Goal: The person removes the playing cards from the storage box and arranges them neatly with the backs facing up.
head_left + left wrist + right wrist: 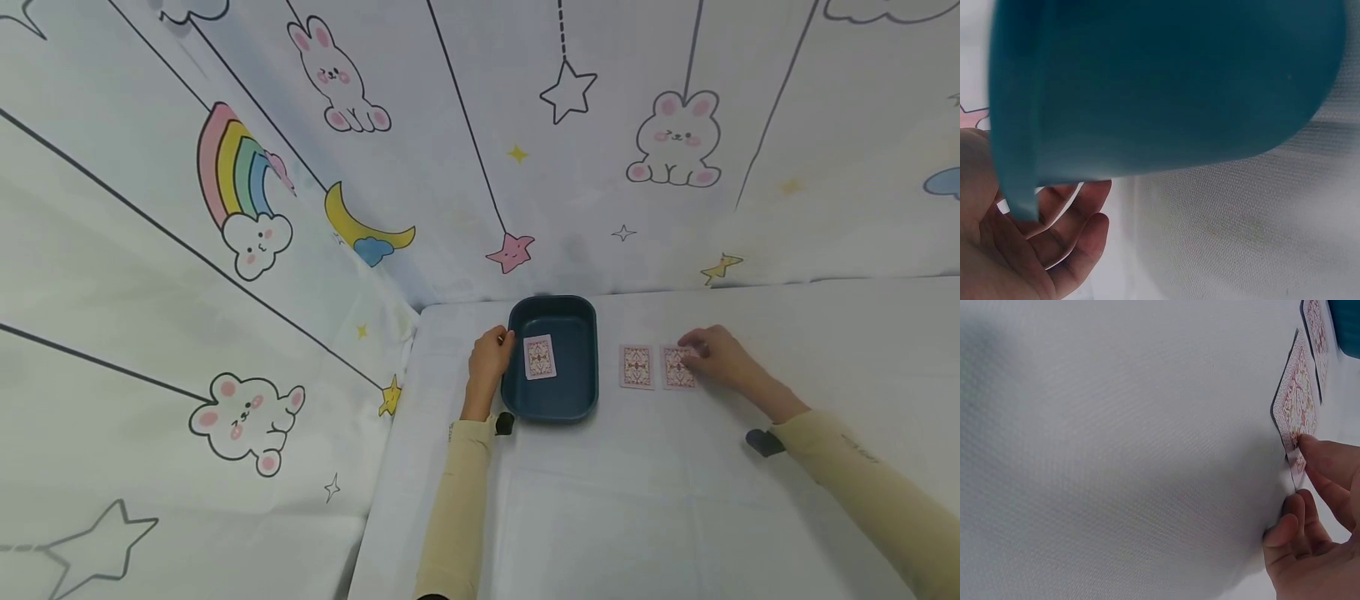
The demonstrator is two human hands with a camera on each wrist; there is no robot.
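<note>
A dark blue rectangular tray (573,350) stands on the white-covered table, one patterned playing card (540,357) lying inside, back up. At its left rim is my left hand (489,358); in the left wrist view, curled fingers reach under the rim of the tray (1166,94). Two more playing cards lie right of the tray, backs up: a nearer one (637,367) and a farther one (677,375). My right hand (722,360) pinches the farther card. The right wrist view shows the thumb on this card (1296,403), fingers by its edge.
Behind the table hangs a white cloth (465,167) printed with bunnies, stars and a rainbow. It also covers the left side. A dark object (505,424) shows at the left cuff, another dark piece (763,442) by the right sleeve.
</note>
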